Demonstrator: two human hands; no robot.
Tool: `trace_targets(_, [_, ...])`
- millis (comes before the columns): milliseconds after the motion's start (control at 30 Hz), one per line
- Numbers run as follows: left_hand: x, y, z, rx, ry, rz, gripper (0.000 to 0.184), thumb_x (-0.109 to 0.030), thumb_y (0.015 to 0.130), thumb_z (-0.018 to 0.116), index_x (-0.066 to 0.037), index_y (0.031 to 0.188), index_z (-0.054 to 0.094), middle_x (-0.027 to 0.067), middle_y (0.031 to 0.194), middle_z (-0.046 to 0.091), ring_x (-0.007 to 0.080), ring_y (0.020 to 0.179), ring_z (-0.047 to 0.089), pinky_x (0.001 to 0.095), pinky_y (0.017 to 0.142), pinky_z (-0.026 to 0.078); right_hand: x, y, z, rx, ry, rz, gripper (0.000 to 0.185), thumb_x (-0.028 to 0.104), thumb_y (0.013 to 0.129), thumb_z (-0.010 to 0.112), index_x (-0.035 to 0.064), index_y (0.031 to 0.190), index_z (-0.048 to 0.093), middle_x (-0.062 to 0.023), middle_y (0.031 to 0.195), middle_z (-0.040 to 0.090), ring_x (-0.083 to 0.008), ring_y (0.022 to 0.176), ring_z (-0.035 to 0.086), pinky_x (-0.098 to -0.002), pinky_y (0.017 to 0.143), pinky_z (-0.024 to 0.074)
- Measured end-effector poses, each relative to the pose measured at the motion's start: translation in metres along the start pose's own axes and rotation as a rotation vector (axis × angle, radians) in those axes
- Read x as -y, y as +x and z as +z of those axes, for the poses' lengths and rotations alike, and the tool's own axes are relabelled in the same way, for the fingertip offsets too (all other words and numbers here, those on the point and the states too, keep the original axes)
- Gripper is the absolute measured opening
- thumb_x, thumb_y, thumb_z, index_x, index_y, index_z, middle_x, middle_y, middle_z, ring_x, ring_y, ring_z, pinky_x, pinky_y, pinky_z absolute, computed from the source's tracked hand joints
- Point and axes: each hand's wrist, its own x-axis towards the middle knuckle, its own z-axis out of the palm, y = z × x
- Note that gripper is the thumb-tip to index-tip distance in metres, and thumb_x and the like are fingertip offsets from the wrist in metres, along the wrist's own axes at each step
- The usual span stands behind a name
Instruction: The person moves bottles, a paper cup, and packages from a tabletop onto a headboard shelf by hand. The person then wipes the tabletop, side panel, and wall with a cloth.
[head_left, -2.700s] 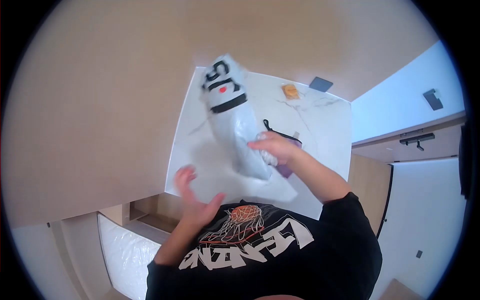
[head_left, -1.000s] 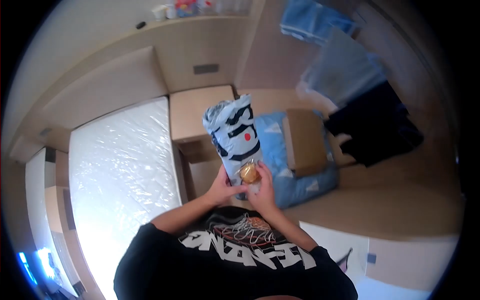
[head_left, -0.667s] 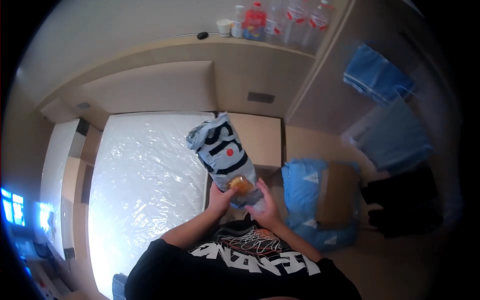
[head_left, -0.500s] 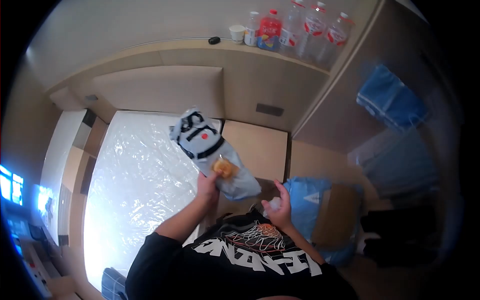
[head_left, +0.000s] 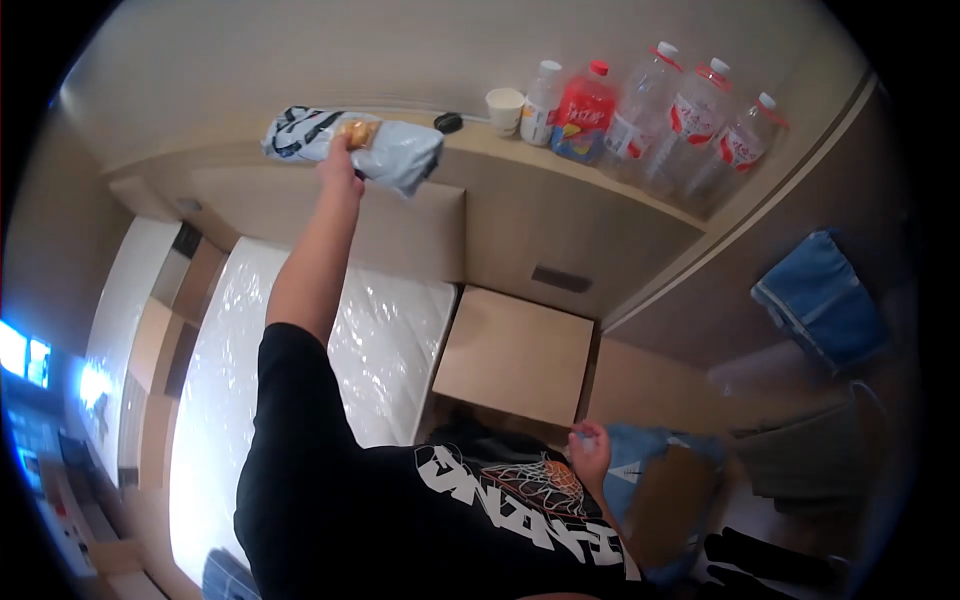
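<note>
Stretched far forward, my left hand is closed on a grey-white plastic mailer bag with bold black lettering. My thumb presses a small golden-yellow packet against the bag's upper face. The bag lies nearly level at the front edge of the wall ledge; whether it touches the ledge I cannot tell. Close to my waist, my right hand has its fingers curled in. A pale bit shows between them, too small to name.
A black object, a paper cup, a white bottle, a red bottle and several clear bottles line the ledge. Below are a plastic-wrapped mattress and a wooden nightstand. Blue packages lie at right.
My left arm has reached up and forward, carrying the bag and packet from over the mattress to the ledge. The bag has turned nearly level. My right fingers have curled in more.
</note>
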Motion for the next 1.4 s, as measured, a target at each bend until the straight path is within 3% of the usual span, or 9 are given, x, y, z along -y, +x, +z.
trace_targets(167, [-0.006,0.063,0.065,-0.137,0.113,-0.021,0.062,-0.037,0.081,0.072,0.003,0.124,0.052,0.0192,0.108,0.062,0.0312,0.085,0.066,0.0470,0.066,0.056,0.027,0.011,0.036,-0.300,-0.204,0.059,0.017,0.009,0.087,0.070,-0.0001,0.099,0.063,-0.0059,0.095,0.063,-0.0140,0.091,0.057,-0.0284,0.085,0.0465])
trace_targets(333, [0.002,0.074,0.070,0.008,1.005,-0.303,0.073,-0.077,0.078,0.052,-0.008,0.101,0.053,0.0082,0.076,0.051,0.0197,0.057,0.051,0.0349,0.050,0.041,0.052,0.043,0.069,-0.163,-0.381,0.014,0.018,0.007,0.087,0.070,0.0009,0.100,0.061,-0.0034,0.090,0.059,-0.0125,0.087,0.055,-0.0279,0.081,0.0467])
trace_targets(433, [-0.010,0.087,0.063,0.123,1.101,-0.369,0.070,-0.078,0.079,0.051,-0.010,0.066,0.043,0.0036,0.055,0.040,0.0187,0.048,0.043,0.0368,0.046,0.036,0.066,0.105,0.091,-0.056,-0.468,-0.078,0.029,0.008,0.083,0.072,0.0010,0.106,0.057,-0.0057,0.097,0.058,-0.0137,0.091,0.054,-0.0285,0.083,0.0460])
trace_targets(567, [-0.012,0.092,0.051,0.107,1.141,-0.364,0.078,-0.086,0.076,0.046,-0.008,0.070,0.046,0.0035,0.057,0.040,0.0186,0.047,0.042,0.0357,0.044,0.034,0.163,0.212,0.141,0.169,-0.422,-0.306,0.054,0.004,0.071,0.059,-0.0006,0.121,0.039,-0.0120,0.112,0.043,-0.0195,0.105,0.042,-0.0334,0.096,0.0368])
trace_targets(633, [-0.011,0.082,0.048,0.101,1.048,-0.362,0.078,-0.085,0.077,0.046,-0.007,0.072,0.047,0.0039,0.058,0.041,0.0184,0.047,0.042,0.0347,0.043,0.033,0.209,0.282,0.170,0.280,-0.418,-0.547,0.061,0.001,0.062,0.045,-0.0005,0.122,0.031,-0.0115,0.106,0.034,-0.0211,0.101,0.035,-0.0338,0.099,0.0310])
trace_targets(767, [-0.005,0.055,0.040,0.109,0.893,-0.315,0.075,-0.080,0.083,0.043,-0.005,0.076,0.050,0.0041,0.059,0.044,0.0163,0.046,0.042,0.0319,0.040,0.033,0.293,0.423,0.240,-0.113,-0.588,-1.138,0.038,-0.002,0.073,0.057,-0.0002,0.110,0.046,-0.0238,0.112,0.045,-0.0398,0.108,0.046,-0.0473,0.094,0.0401])
trace_targets(900, [0.026,0.015,0.016,0.175,0.779,-0.266,0.064,-0.070,0.088,0.048,-0.007,0.077,0.053,0.0013,0.056,0.044,0.0133,0.043,0.041,0.0300,0.038,0.032,0.329,0.502,0.278,-0.131,-0.932,-1.122,0.026,0.005,0.079,0.061,0.0046,0.104,0.056,-0.0175,0.118,0.049,-0.0368,0.114,0.046,-0.0438,0.093,0.0456])
trace_targets(1100, [0.104,-0.080,-0.044,0.490,1.038,-0.081,0.050,-0.047,0.092,0.059,0.002,0.085,0.059,0.0156,0.076,0.060,0.0250,0.075,0.057,0.0386,0.073,0.047,0.270,0.521,0.303,-0.043,-1.174,-1.043,0.033,0.017,0.084,0.061,-0.0011,0.110,0.053,-0.0177,0.121,0.050,-0.0398,0.120,0.043,-0.0460,0.095,0.0458])
trace_targets(1400, [0.143,-0.158,-0.064,0.625,0.803,-0.340,0.038,-0.037,0.098,0.055,-0.003,0.081,0.054,0.0006,0.068,0.051,0.0108,0.064,0.048,0.0286,0.060,0.042,0.271,0.520,0.302,0.296,-1.045,-0.652,0.033,0.017,0.088,0.055,-0.0019,0.115,0.054,-0.0240,0.122,0.055,-0.0406,0.108,0.056,-0.0473,0.090,0.0484])
